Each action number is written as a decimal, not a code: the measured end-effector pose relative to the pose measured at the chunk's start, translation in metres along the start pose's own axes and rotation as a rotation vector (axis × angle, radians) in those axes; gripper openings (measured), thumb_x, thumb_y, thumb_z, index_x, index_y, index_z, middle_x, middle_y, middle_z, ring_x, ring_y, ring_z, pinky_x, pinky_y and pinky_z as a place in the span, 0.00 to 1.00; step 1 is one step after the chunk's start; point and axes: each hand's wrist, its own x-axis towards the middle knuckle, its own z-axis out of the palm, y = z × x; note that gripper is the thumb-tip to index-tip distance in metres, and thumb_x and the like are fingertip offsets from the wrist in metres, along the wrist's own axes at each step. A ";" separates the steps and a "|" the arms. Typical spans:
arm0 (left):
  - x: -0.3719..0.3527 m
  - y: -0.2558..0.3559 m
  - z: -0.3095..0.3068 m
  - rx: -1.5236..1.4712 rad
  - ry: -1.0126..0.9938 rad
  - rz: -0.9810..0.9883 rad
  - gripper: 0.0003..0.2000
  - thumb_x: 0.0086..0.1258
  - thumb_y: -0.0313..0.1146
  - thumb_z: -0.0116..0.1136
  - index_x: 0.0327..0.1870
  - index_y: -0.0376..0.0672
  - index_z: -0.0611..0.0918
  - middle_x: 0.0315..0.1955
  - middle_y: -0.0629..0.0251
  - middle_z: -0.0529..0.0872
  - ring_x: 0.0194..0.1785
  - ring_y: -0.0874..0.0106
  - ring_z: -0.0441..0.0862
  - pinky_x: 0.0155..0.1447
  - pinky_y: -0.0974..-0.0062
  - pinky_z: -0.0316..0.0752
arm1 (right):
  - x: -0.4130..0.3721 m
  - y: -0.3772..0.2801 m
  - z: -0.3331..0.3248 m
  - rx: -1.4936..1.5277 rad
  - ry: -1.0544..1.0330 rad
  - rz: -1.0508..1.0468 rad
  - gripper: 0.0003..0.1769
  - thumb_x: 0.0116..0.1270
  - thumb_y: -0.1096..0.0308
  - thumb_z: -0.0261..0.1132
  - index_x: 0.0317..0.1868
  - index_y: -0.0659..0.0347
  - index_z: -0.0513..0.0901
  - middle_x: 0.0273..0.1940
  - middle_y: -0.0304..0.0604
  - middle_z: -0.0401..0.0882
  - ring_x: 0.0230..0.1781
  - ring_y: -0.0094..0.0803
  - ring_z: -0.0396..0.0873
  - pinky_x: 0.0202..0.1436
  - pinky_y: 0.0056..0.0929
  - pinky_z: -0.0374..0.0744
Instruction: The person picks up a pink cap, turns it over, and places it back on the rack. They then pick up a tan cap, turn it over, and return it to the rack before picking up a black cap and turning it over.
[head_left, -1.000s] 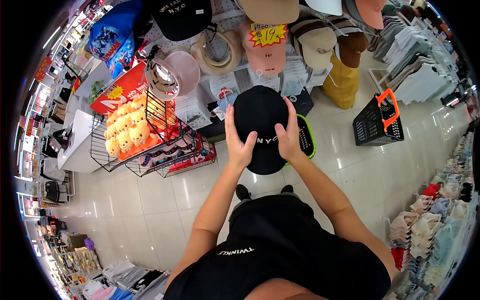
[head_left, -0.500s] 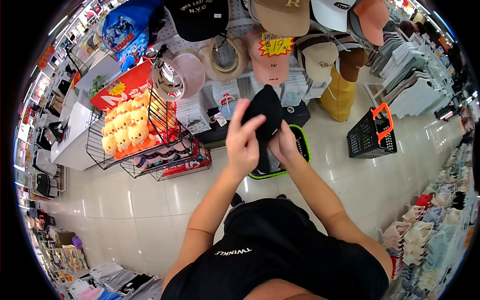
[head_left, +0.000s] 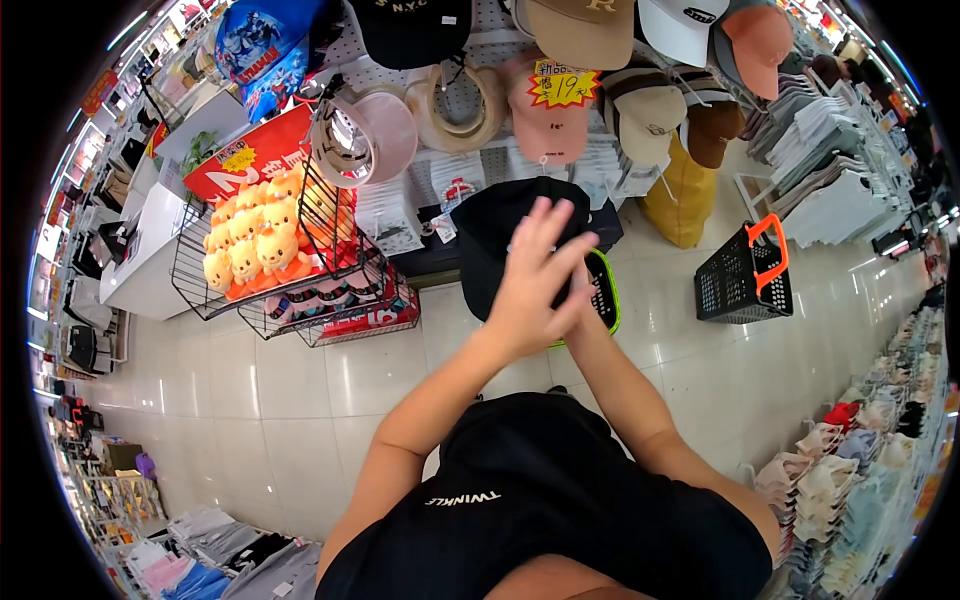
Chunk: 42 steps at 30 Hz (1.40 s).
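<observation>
A black cap (head_left: 483,245) is held up in front of the hat rack, its wide dark side facing me. My left hand (head_left: 532,290) is open over the cap's right part, fingers spread and pointing up and right. Behind it, my right hand (head_left: 582,312) is closed at the cap's right edge, its fingers mostly hidden by my left hand. Partly covered by my hands and the cap is a basket with a green rim (head_left: 611,290) on the floor below.
Ahead is a rack with a pink cap (head_left: 550,125), visors and other caps. At the left stands a wire rack of orange plush toys (head_left: 275,245). A black basket with an orange handle (head_left: 740,280) sits on the floor at right, near hanging clothes (head_left: 835,190).
The black cap has turned, now showing a broader side and reaching further left. My left hand has moved right and down across it, overlapping my right hand. The view has shifted slightly.
</observation>
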 end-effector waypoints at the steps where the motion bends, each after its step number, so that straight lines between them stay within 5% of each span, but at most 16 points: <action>1: -0.003 -0.008 -0.007 0.022 0.039 -0.019 0.29 0.61 0.31 0.64 0.66 0.38 0.74 0.73 0.44 0.63 0.78 0.43 0.55 0.78 0.52 0.51 | 0.003 0.000 -0.004 0.051 -0.016 0.016 0.34 0.79 0.39 0.37 0.72 0.51 0.68 0.68 0.46 0.73 0.66 0.40 0.74 0.70 0.41 0.74; 6: -0.021 -0.045 -0.027 -0.384 0.435 -0.398 0.33 0.71 0.26 0.53 0.76 0.33 0.57 0.76 0.50 0.59 0.80 0.61 0.52 0.81 0.63 0.43 | 0.011 -0.003 -0.035 0.225 -0.011 0.223 0.40 0.75 0.33 0.42 0.72 0.55 0.69 0.67 0.52 0.74 0.65 0.46 0.75 0.71 0.46 0.74; 8: -0.030 -0.054 -0.026 -0.437 0.514 -0.458 0.33 0.71 0.27 0.55 0.76 0.32 0.58 0.76 0.50 0.59 0.79 0.61 0.54 0.81 0.65 0.44 | 0.025 0.008 -0.064 0.665 -0.583 0.299 0.41 0.74 0.32 0.44 0.72 0.56 0.69 0.67 0.52 0.74 0.64 0.46 0.76 0.71 0.46 0.74; 9: -0.033 -0.056 -0.026 -0.409 0.512 -0.499 0.34 0.71 0.27 0.55 0.76 0.32 0.56 0.76 0.50 0.58 0.80 0.61 0.53 0.81 0.65 0.43 | 0.024 0.008 -0.062 0.714 -0.677 0.312 0.41 0.74 0.32 0.44 0.72 0.56 0.69 0.67 0.52 0.74 0.64 0.46 0.76 0.71 0.46 0.74; 14: -0.051 -0.047 -0.011 -0.418 0.382 -0.588 0.37 0.67 0.25 0.62 0.76 0.35 0.58 0.74 0.55 0.61 0.77 0.64 0.56 0.79 0.67 0.47 | 0.014 0.007 -0.049 0.453 -0.378 0.150 0.42 0.74 0.31 0.44 0.73 0.56 0.68 0.66 0.52 0.74 0.64 0.45 0.77 0.71 0.46 0.74; 17: -0.054 -0.033 -0.002 -0.730 0.469 -0.605 0.36 0.64 0.19 0.55 0.76 0.36 0.58 0.73 0.57 0.63 0.75 0.66 0.62 0.78 0.68 0.53 | 0.014 0.011 -0.042 0.329 -0.298 0.086 0.42 0.74 0.31 0.44 0.73 0.56 0.67 0.66 0.52 0.74 0.63 0.45 0.77 0.71 0.46 0.74; 23: -0.062 -0.040 -0.008 -0.719 0.538 -0.603 0.36 0.62 0.17 0.50 0.76 0.35 0.58 0.74 0.56 0.63 0.76 0.65 0.61 0.79 0.67 0.52 | 0.040 0.023 -0.032 0.014 -0.176 -0.070 0.43 0.73 0.31 0.45 0.74 0.55 0.66 0.66 0.52 0.74 0.63 0.45 0.77 0.70 0.46 0.74; 26: -0.063 -0.052 -0.022 -0.686 0.528 -0.579 0.37 0.60 0.17 0.50 0.76 0.34 0.58 0.75 0.55 0.62 0.77 0.64 0.59 0.80 0.67 0.49 | -0.004 -0.034 0.026 0.092 -0.040 0.213 0.44 0.75 0.31 0.41 0.76 0.56 0.62 0.68 0.52 0.71 0.67 0.43 0.72 0.73 0.45 0.69; 30: -0.063 -0.064 -0.043 -0.634 0.513 -0.565 0.38 0.58 0.17 0.50 0.76 0.33 0.59 0.75 0.53 0.62 0.78 0.63 0.58 0.80 0.67 0.49 | 0.011 -0.050 0.003 -0.003 -0.199 0.019 0.46 0.76 0.31 0.37 0.79 0.58 0.53 0.75 0.54 0.58 0.76 0.44 0.58 0.78 0.43 0.57; 33: -0.063 -0.067 -0.043 -0.679 0.524 -0.575 0.38 0.58 0.18 0.50 0.76 0.34 0.59 0.75 0.53 0.62 0.77 0.63 0.59 0.79 0.68 0.51 | 0.018 -0.042 0.002 -0.061 -0.208 -0.011 0.47 0.75 0.30 0.37 0.79 0.60 0.51 0.76 0.54 0.56 0.75 0.44 0.58 0.78 0.43 0.58; 39: -0.070 -0.074 -0.023 -0.832 0.530 -0.643 0.38 0.58 0.19 0.50 0.76 0.37 0.61 0.73 0.55 0.64 0.75 0.64 0.63 0.78 0.69 0.54 | 0.018 -0.012 0.008 0.056 -0.015 0.223 0.45 0.75 0.31 0.41 0.73 0.62 0.67 0.69 0.54 0.71 0.68 0.50 0.72 0.74 0.47 0.69; 41: -0.080 -0.073 -0.015 -0.845 0.493 -0.715 0.37 0.60 0.19 0.50 0.76 0.38 0.61 0.72 0.56 0.66 0.74 0.65 0.64 0.77 0.68 0.55 | 0.018 0.002 -0.002 0.614 -0.532 0.340 0.42 0.74 0.33 0.44 0.70 0.62 0.72 0.67 0.55 0.73 0.67 0.51 0.73 0.72 0.50 0.71; 42: -0.081 -0.070 -0.013 -0.847 0.491 -0.715 0.37 0.60 0.19 0.50 0.76 0.38 0.61 0.72 0.56 0.66 0.74 0.65 0.64 0.77 0.68 0.55 | 0.014 -0.001 0.007 0.676 -0.545 0.407 0.40 0.74 0.34 0.46 0.70 0.60 0.72 0.66 0.55 0.74 0.66 0.52 0.73 0.70 0.51 0.73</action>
